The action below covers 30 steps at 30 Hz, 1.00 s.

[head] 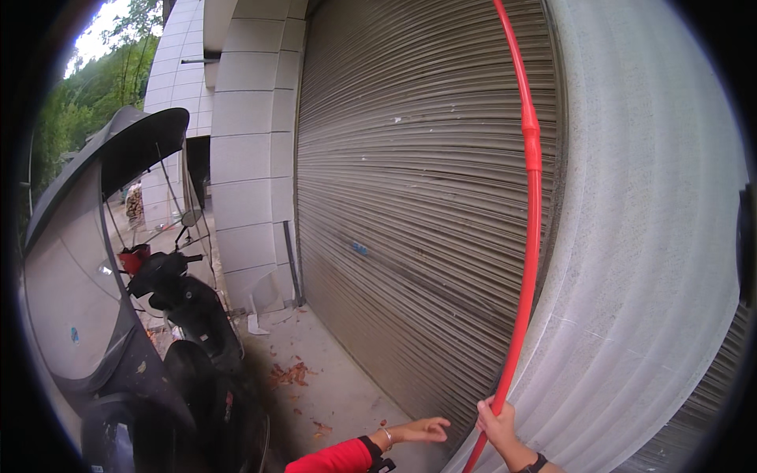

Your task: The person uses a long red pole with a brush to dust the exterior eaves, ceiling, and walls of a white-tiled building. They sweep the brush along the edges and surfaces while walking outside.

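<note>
A long red pole (533, 224) runs from the bottom of the view up past the top edge, with a thicker joint (531, 139) partway along it. My right hand (500, 424), with a dark band on the wrist, is wrapped around the pole's lower part. To its left, my left hand (424, 430) reaches out from a red sleeve (338, 456), a bracelet on its wrist. It holds nothing and stays apart from the pole. Behind the pole stands a ribbed metal roller shutter (408, 195). The ends of the pole are out of view.
A motor scooter (195, 319) with a canopy (112, 142) stands on the left. Beside the shutter rises a tiled pillar (245, 159). Dry leaves (291, 373) lie on the concrete floor (349, 378). Pale, rippled sheeting (639, 224) covers the right side.
</note>
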### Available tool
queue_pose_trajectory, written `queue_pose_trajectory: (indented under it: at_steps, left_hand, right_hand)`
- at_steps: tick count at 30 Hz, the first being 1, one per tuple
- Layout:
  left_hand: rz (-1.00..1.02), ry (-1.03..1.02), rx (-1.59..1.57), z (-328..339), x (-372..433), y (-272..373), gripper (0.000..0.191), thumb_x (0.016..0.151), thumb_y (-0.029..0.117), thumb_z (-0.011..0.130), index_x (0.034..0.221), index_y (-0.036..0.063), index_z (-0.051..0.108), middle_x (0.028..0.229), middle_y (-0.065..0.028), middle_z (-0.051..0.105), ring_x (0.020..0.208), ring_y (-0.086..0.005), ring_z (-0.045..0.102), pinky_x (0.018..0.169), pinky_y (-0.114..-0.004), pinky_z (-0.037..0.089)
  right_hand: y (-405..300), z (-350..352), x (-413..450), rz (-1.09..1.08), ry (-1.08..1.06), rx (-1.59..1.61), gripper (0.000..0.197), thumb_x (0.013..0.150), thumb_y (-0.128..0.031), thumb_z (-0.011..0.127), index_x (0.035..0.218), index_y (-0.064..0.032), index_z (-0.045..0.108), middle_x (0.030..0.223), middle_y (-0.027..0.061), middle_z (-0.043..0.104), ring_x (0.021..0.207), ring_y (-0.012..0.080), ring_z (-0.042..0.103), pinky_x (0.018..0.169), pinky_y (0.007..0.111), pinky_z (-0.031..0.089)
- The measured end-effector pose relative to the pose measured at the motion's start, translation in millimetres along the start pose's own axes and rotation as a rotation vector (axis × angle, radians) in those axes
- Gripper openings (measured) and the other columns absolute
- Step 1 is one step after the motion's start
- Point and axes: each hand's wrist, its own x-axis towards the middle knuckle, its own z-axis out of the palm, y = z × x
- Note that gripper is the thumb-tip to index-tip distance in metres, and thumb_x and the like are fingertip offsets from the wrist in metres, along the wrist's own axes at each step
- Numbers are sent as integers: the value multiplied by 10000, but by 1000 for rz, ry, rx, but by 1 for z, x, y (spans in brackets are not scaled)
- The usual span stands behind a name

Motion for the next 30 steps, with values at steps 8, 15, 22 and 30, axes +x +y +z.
queue_pose_trajectory:
  at_steps: [8, 15, 22, 30]
  left_hand:
    - [-5, 559, 1, 92, -67, -140, 376, 748, 171, 580, 1074, 65, 424, 935, -63, 520, 826, -142, 489, 699, -293, 406]
    - [23, 828, -26, 119, -87, -142, 195, 762, 138, 552, 915, 59, 462, 783, -39, 491, 700, -126, 457, 604, -288, 396]
    - [76, 1144, -2, 142, -121, -180, 61, 775, 105, 524, 757, 53, 499, 630, -15, 461, 575, -110, 425, 509, -282, 386]
    - [-338, 1400, 135, 222, -189, -109, 144, 782, 158, 525, 731, 24, 515, 562, -28, 463, 554, -110, 398, 489, -310, 379]
  right_hand:
    - [18, 96, 5, 50, -239, 212, 103, 810, -54, 487, 790, -44, 386, 499, 15, 359, 376, 98, 347, 376, 261, 349]
    - [10, 146, 15, -11, -370, 307, 97, 817, -53, 472, 784, -51, 380, 506, 14, 358, 397, 105, 365, 408, 265, 361]
    - [-49, 182, 41, -69, -636, 325, 123, 796, -36, 493, 845, -57, 382, 522, 17, 382, 414, 111, 401, 423, 264, 387]
    - [-137, 183, 69, -198, -688, 422, 184, 779, -59, 485, 921, -39, 369, 619, 58, 461, 440, 168, 503, 438, 298, 446]
